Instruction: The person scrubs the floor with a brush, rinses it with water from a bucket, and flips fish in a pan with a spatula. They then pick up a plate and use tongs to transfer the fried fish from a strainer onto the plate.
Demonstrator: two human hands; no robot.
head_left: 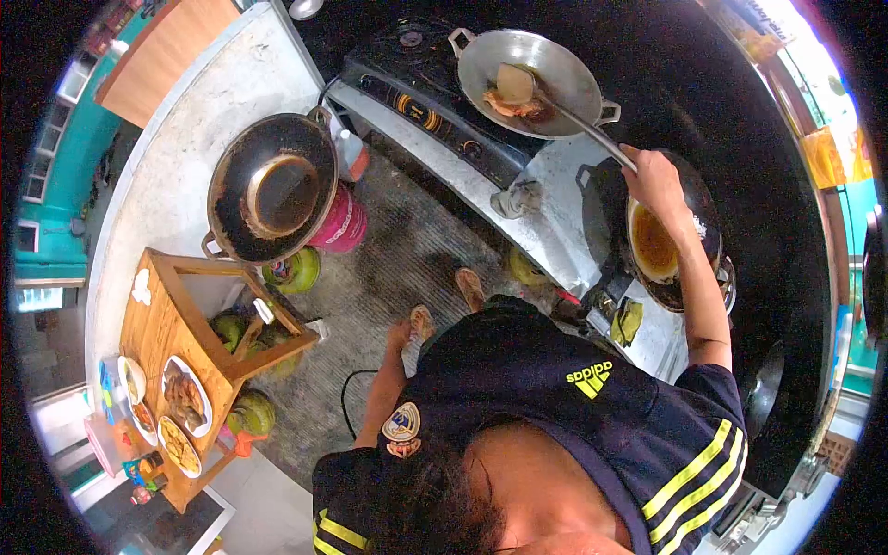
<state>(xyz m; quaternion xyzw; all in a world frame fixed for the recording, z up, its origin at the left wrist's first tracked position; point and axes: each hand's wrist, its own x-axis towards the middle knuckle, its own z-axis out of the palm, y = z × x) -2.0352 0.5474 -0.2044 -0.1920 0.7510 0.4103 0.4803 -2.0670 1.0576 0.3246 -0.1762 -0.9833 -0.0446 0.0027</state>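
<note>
One spatula (516,85), clamped in your right grip (655,188), reaches into the metal wok (487,58); whether your left grip (400,335) is closed, I cannot tell.

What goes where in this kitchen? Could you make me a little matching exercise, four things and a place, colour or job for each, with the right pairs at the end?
Things:
1. Turner
2. Silver wok
3. Bucket
4. Wooden table

Places, colours, jobs:
a. Standing on the black stove
b. Bearing plates of food
c. Gripped in the person's right hand
d. Pink

Right pairs: 1-c; 2-a; 3-d; 4-b
</note>
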